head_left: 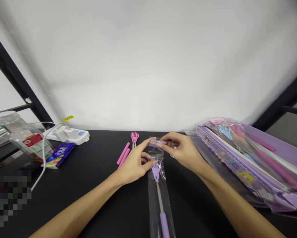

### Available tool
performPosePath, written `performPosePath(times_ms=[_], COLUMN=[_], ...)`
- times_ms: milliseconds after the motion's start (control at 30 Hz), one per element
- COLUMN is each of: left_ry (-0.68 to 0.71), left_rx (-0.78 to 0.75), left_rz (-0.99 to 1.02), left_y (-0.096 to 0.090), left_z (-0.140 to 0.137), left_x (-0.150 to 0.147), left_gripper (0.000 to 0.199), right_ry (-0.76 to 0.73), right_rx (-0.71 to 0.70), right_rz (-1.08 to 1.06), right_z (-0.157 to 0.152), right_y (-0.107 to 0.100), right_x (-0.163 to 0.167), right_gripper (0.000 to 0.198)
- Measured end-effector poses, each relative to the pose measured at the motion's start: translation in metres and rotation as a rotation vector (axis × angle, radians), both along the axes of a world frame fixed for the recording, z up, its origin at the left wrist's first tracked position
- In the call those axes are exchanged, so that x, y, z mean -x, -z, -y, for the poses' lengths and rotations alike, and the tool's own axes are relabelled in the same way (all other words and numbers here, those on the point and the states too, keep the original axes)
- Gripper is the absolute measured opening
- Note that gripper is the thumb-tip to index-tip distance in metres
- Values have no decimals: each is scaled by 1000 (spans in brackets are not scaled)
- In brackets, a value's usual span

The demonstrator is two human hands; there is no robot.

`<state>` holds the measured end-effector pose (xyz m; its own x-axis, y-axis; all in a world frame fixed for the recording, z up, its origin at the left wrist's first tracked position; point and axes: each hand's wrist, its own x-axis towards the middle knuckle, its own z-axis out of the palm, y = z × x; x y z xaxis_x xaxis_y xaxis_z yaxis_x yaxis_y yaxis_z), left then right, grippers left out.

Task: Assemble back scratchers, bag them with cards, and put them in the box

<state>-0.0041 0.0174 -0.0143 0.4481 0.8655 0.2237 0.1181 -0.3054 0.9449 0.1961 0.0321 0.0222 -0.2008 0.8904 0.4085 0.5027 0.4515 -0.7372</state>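
Note:
A purple back scratcher [159, 195] with a hand-shaped head and metal rod lies inside a long clear plastic bag [152, 205], head away from me. My left hand [133, 163] is closed at the bag's top end, thumb beside the scratcher's head and index finger at the left end of a small purple label [157, 143]. That label is pinched by my right hand [183, 150] over the bag's opening flap. Behind my left hand lie pink back scratchers [134, 136] with pink handles [124, 153]. Something small and purple [173, 152] is mostly hidden behind my right hand.
To the right stands a purple box [234, 162] of wrapped back scratchers in plastic. At left are a clear jar [26, 138], a blue packet [60, 154], a white power strip [81, 136] and a white cable [43, 155]. A white wall [148, 66] rises behind the black table [96, 185].

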Motion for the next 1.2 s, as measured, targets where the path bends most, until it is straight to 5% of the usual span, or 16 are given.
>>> performPosePath(times_ms=[100,267,667,967,1200], left_ry=[7,20,6,19,7], left_rx=[-2,-17,10,11,19], left_rz=[15,-2,-33,-21,3], left_y=[1,0,-5,-3,-4], left_z=[1,1,2,2,2], left_x=[0,2,3,3,2], left_gripper=[76,82,84,85,86], right_ry=[19,-86,-81,-93,-131], right_rx=[-79,85,78,-63,144], right_rz=[-24,-28,84,41,-123], right_z=[-2,-1,-2,0,0], right_y=[0,-3,-7,-2,-3], right_x=[-2,-7,-15,-11,-8], right_gripper=[25,27,24,24,44])
